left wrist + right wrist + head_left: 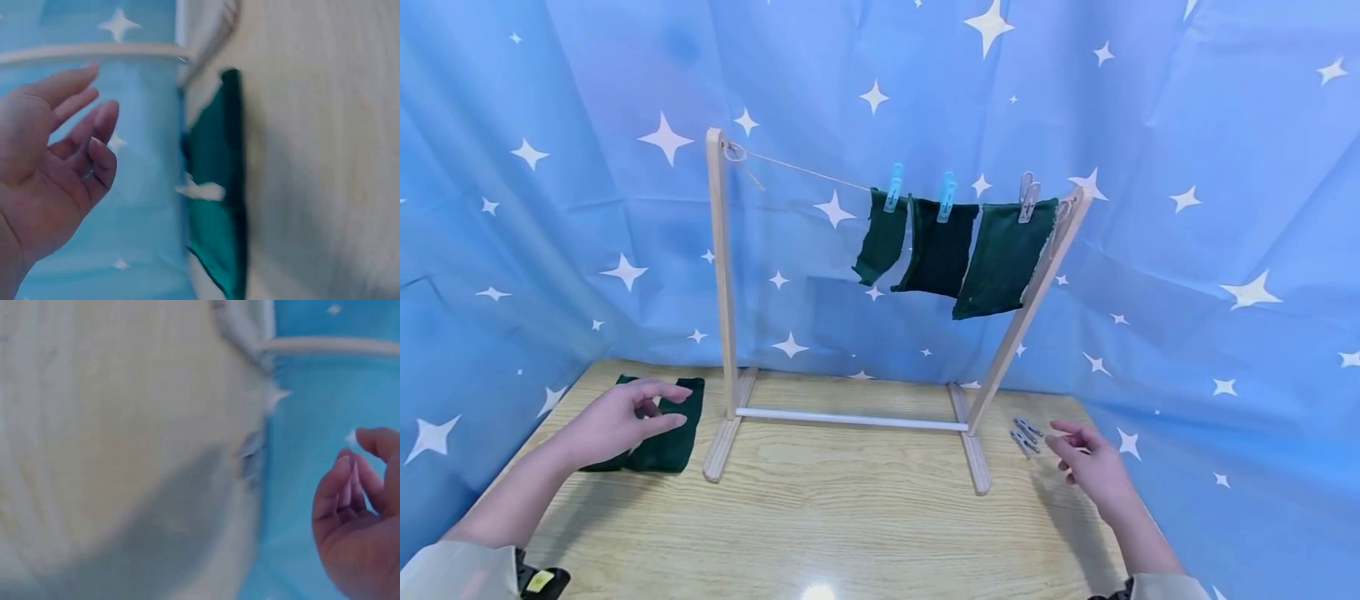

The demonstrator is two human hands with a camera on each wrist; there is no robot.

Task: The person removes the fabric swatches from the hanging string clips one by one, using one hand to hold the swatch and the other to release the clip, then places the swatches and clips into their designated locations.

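The left hand (617, 421) hovers over a folded dark green cloth (666, 446) that lies near the back left corner of the wooden table (850, 517). Its fingers are loosely spread and lightly bent, holding nothing; the fingertips sit above the cloth's near edge, and whether they touch it cannot be told. In the left wrist view the same hand (53, 162) shows an empty palm with relaxed fingers, and the cloth (215, 187) lies flat on the table beside it (the picture is blurred).

The right hand (1090, 462) hangs just above the table near the back right corner, fingers gently curled and empty. Just beside its fingertips lies a small heap of grey clothespins (1026, 436), apart from the hand. The right wrist view shows the hand (356, 512) with bent, empty fingers and the pins (250, 453) only as a grey smear.

Between the hands, along the back edge, stands a wooden drying rack (722, 292) with a string (805, 171) stretched between its posts. Three dark green cloths (940, 250) hang at the string's right end, two under blue pegs (893, 187) and one under a pale peg (1028, 198). A blue curtain with white stars (550, 167) closes off the back and sides.
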